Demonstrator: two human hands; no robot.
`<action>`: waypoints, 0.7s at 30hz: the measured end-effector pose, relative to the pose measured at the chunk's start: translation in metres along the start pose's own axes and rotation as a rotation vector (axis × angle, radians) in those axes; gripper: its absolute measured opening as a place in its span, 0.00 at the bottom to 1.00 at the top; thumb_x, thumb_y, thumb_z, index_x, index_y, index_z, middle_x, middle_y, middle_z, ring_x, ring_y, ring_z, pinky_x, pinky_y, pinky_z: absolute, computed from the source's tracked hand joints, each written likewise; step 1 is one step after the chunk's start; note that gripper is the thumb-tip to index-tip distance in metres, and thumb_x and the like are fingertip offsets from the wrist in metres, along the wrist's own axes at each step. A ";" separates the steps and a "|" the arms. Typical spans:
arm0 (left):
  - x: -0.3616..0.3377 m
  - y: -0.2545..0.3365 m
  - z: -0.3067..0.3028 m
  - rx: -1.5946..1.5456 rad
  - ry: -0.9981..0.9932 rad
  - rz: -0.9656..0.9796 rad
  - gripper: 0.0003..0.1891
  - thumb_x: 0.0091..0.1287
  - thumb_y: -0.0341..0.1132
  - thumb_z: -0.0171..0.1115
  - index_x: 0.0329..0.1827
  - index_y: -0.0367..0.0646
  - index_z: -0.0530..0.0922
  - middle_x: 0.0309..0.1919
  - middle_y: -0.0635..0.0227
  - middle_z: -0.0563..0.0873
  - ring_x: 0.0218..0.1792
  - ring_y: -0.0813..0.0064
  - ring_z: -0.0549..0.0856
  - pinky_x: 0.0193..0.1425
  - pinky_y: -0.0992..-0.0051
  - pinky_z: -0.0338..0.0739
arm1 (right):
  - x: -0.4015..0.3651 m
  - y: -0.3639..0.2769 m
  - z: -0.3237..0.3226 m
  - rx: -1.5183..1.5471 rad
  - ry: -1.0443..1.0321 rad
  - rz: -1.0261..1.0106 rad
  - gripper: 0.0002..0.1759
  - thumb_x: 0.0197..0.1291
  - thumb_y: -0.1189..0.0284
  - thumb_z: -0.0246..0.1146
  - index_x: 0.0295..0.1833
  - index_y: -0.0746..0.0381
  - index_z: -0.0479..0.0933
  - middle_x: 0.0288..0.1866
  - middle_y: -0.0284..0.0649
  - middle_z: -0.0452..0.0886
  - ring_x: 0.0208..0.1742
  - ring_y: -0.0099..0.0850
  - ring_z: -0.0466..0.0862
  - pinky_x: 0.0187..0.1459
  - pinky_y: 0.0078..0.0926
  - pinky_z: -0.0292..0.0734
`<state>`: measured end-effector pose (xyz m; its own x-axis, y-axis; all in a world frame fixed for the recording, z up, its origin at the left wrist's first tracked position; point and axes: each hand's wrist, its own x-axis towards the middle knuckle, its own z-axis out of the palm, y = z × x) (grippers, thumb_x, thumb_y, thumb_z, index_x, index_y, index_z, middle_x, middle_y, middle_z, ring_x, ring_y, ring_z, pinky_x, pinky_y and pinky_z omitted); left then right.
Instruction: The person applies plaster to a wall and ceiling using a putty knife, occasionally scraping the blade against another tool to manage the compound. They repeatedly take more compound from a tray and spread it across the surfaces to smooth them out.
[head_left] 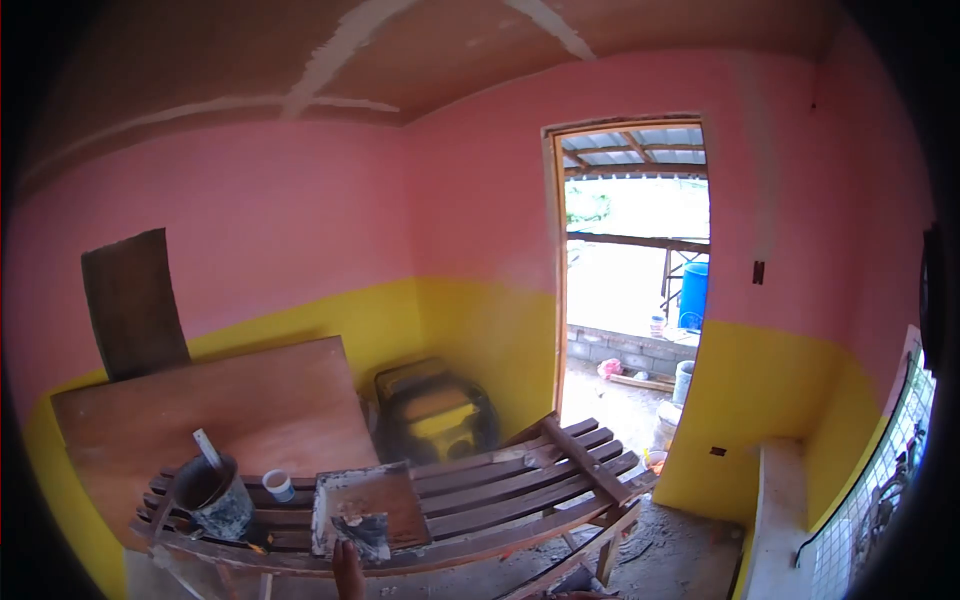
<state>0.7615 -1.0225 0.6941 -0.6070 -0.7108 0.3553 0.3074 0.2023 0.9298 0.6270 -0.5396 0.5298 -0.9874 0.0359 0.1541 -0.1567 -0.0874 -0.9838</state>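
Note:
My left hand (348, 573) shows only in part at the bottom edge, left of centre. Its visible fingers look pressed together and meet the near edge of a square, putty-smeared board (403, 505). Beside the fingertips, a grey, smeared flat piece (370, 537) lies over the board. What the hand grips is hidden. The board is over a slatted wooden bench (480, 495). Left of it are a small white cup (278, 485) and a putty-stained bucket (222, 510) with a pale-handled tool (207, 449) standing in it. My right hand cannot be made out.
A brown panel (215, 400) leans against the pink and yellow wall behind the bench. A black and yellow object (440, 415) stands in the corner. Right of it is an open doorway (558, 280), with a blue barrel (693, 295) outside. A mesh-covered window (870, 500) is at far right.

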 end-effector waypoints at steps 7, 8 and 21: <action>-0.039 -0.014 0.132 0.034 -0.063 -0.043 0.28 0.79 0.50 0.46 0.63 0.29 0.71 0.53 0.51 0.79 0.52 0.60 0.79 0.60 0.64 0.71 | -0.001 -0.003 -0.094 -0.007 0.166 -0.048 0.22 0.72 0.64 0.54 0.67 0.62 0.71 0.56 0.44 0.80 0.53 0.32 0.80 0.56 0.35 0.78; -0.040 -0.016 0.147 0.043 -0.079 -0.041 0.28 0.79 0.50 0.45 0.63 0.29 0.70 0.53 0.50 0.79 0.52 0.60 0.79 0.60 0.64 0.71 | -0.003 -0.003 -0.105 -0.011 0.187 -0.056 0.22 0.72 0.64 0.54 0.67 0.62 0.71 0.56 0.44 0.80 0.53 0.33 0.80 0.55 0.35 0.78; -0.027 -0.073 0.300 0.143 -0.169 -0.012 0.29 0.80 0.50 0.45 0.65 0.28 0.68 0.57 0.46 0.78 0.56 0.55 0.78 0.63 0.63 0.70 | -0.055 0.022 -0.224 -0.066 0.488 -0.154 0.27 0.68 0.60 0.60 0.69 0.57 0.69 0.56 0.43 0.79 0.50 0.33 0.81 0.52 0.36 0.79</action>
<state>0.5360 -0.8163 0.6458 -0.7280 -0.5930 0.3441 0.1999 0.2965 0.9339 0.6825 -0.3201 0.4787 -0.8256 0.5048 0.2522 -0.2822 0.0177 -0.9592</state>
